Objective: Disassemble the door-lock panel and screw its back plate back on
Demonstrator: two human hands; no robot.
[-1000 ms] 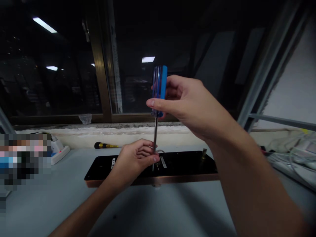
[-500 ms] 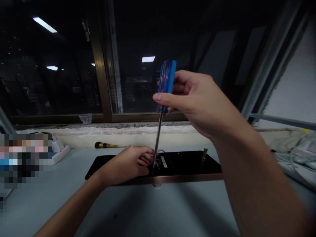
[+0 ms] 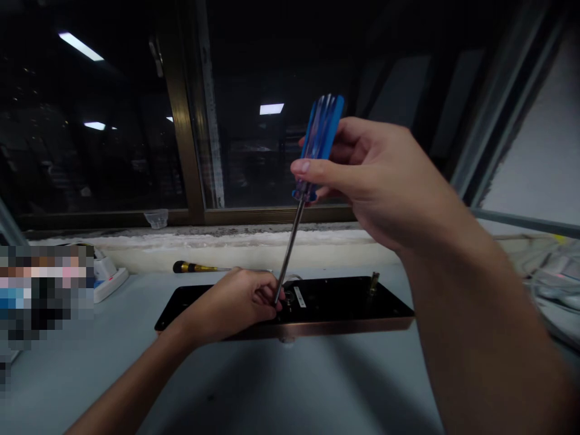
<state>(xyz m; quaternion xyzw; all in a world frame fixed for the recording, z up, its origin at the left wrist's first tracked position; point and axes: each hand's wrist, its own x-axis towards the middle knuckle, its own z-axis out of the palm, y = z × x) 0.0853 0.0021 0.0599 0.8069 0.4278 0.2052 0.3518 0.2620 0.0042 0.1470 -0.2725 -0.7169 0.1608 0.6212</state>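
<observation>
My right hand point(image 3: 362, 160) is closed around the blue, see-through handle of a screwdriver point(image 3: 292, 232). The shaft slants down and left, its tip end at the fingertips of my left hand point(image 3: 244, 299). Those fingers are curled together just over a long black panel point(image 3: 335, 296) with a copper-coloured edge; whatever they pinch is too small or hidden to make out. On the panel are a white label point(image 3: 299, 296) close to the shaft and a brass post point(image 3: 374, 283) standing near the right end. My left hand and forearm cover part of the panel's left half.
Behind the panel lies a second screwdriver point(image 3: 199, 267), yellow and black. A clear plastic cup point(image 3: 156, 218) sits on the window ledge. At the left is a white device point(image 3: 111, 281), beside a blurred-out area. Tangled cables point(image 3: 555, 287) lie at the right.
My right hand has risen a little and shifted right, tilting the screwdriver further. Its tip has come off the panel's front edge toward my left fingertips. My left hand has barely moved.
</observation>
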